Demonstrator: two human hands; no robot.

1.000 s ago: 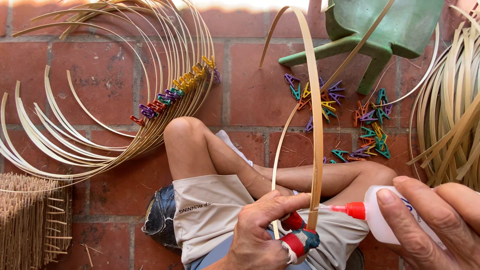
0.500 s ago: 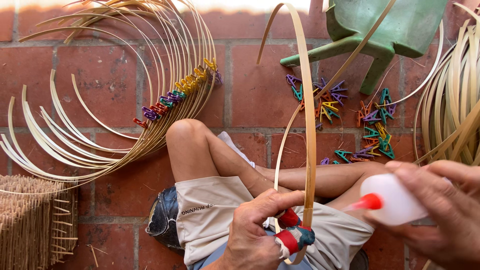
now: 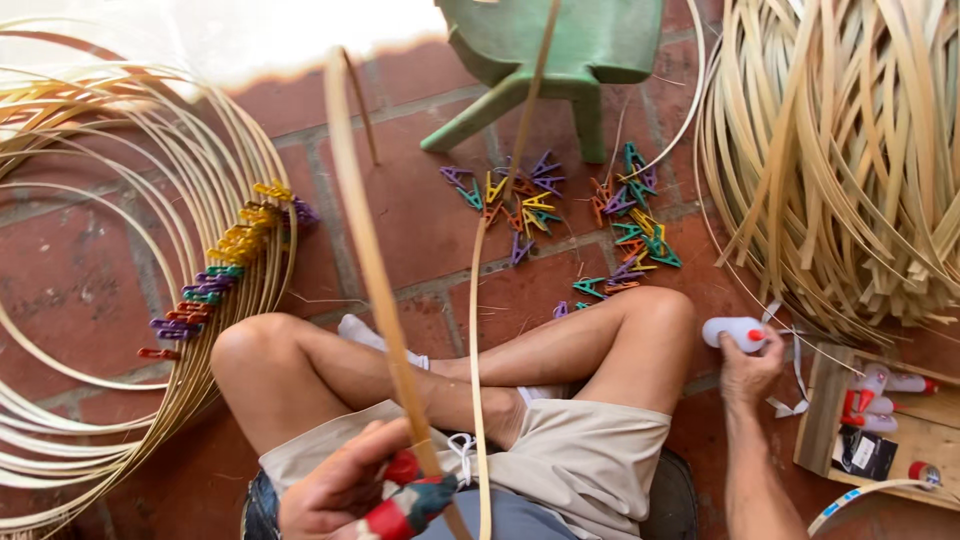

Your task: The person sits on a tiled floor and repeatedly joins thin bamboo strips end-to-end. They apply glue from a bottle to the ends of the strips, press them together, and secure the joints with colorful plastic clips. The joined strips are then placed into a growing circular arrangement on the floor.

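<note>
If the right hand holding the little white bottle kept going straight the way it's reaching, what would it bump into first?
Probably the big bundle of bamboo strips, straight beyond the right hand and white glue bottle; only brick floor shows between, though depth is uncertain.

A small black packet with a white label point(image 3: 862, 452) lay on the wooden board point(image 3: 826, 410), beside red-capped glue bottles point(image 3: 880, 398).

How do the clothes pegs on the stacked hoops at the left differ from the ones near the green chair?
The pegs on the hoops are clipped along the rims in a curved row, roughly grouped by colour: yellow, green, purple, red. The pegs by the green chair lie loose on the brick floor, scattered and colour-mixed. Both are small, bright pegs.
</note>
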